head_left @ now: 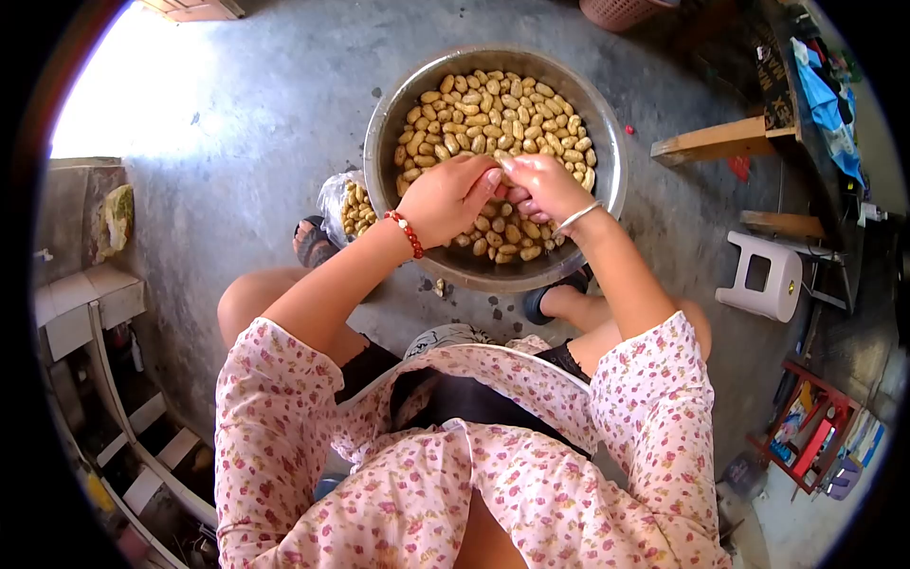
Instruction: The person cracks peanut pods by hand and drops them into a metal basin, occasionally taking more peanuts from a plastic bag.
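A wide metal basin (379,142) full of wet, unshelled peanuts (498,114) stands on the floor between my feet. Over its middle, my left hand (450,197) is closed, with thumb and fingers pressed together. Close against it, my right hand (548,190) is closed too, its fingers curled in. The fingertips of both hands meet around what looks like a single peanut, mostly hidden by the fingers. Below my hands, the peanuts in the near part of the basin lie in shadow.
A clear plastic bag of peanuts (357,211) rests against the basin's left side. On the right are a white stool (761,277), a wooden table leg (711,142) and a red rack (810,427). Shelving (118,379) lines the left. A pink basket (621,11) stands at the back.
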`<state>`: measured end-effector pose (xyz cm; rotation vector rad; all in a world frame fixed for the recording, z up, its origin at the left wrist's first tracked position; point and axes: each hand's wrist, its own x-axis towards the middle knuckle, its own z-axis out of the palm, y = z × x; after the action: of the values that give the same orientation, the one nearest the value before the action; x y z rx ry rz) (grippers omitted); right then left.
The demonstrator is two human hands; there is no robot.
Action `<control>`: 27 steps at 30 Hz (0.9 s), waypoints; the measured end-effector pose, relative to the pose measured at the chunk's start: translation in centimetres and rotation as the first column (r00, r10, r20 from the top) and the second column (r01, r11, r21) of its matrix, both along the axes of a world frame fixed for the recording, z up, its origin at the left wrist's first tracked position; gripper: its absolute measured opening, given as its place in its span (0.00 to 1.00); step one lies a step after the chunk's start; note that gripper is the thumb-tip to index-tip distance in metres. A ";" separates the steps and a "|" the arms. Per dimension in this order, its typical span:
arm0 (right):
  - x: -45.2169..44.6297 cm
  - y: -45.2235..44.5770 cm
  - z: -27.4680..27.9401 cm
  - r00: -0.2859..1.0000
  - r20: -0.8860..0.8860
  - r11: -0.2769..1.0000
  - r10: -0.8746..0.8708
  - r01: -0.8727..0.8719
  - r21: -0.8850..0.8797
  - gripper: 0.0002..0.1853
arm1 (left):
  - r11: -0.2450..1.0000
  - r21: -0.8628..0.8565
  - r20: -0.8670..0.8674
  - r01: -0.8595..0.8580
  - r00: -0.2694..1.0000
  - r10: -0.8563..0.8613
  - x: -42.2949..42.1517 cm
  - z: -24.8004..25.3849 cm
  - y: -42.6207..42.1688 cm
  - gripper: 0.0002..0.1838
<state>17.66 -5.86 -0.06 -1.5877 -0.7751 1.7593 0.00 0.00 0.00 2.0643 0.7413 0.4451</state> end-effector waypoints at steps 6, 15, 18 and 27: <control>-4.1 -0.8 2.1 0.511 0.822 0.843 -0.251 -0.302 0.445 0.28 | 0.535 -0.804 -0.061 -0.261 0.930 0.362 1.7 -0.8 -1.2 0.21; -3.0 1.0 0.3 0.786 0.497 0.911 -0.368 0.197 0.363 0.26 | 0.909 0.372 -0.019 -0.188 0.978 0.210 1.8 2.1 -1.2 0.21; -3.8 0.4 0.0 0.924 0.119 0.928 -0.363 0.370 -0.042 0.31 | 0.795 0.606 -0.141 -0.014 0.982 0.125 1.3 1.0 -1.5 0.19; -4.2 -0.6 2.6 0.349 0.784 0.473 -0.513 -0.647 0.598 0.26 | -0.019 -0.994 -0.113 -0.111 0.979 0.167 0.4 1.9 0.1 0.15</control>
<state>13.49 -6.44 2.53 -1.5589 -1.9627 -0.1231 0.37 0.07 1.89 0.4988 0.8522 -0.0532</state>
